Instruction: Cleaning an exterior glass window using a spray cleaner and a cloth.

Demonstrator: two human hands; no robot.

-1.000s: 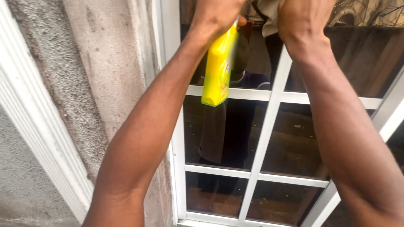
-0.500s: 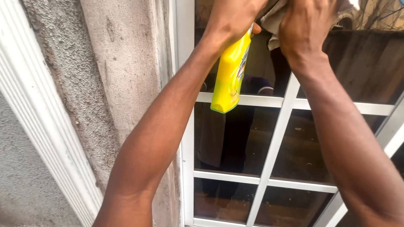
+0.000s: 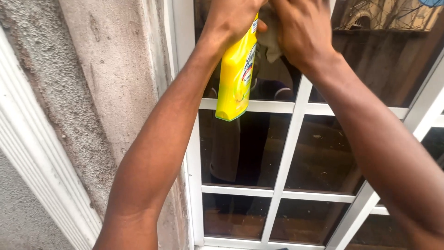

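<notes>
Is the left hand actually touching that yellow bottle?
Touching. The head view shows the left hand wrapped around the top of the yellow bottle, which hangs from it.

Rough grey wall (image 3: 101, 92) adjoining a white-barred window (image 3: 296, 120); dark panes (image 3: 323, 153) reflecting daylight; white moulding (image 3: 32, 153) running diagonally at left.

Two bare forearms and hands, no sleeves in view

Both arms are uncovered from the lower edge of the picture up to the wrists; no sleeve, cuff or glove shows anywhere on them. The left hand (image 3: 231, 16) and the right hand (image 3: 300, 28) are bare too, and I see no watch, bracelet or ring on the parts that show. The forearms look lean, with a little fine hair. The tops of both hands are cut off by the upper edge of the picture, so most of the fingers cannot be seen.
</notes>
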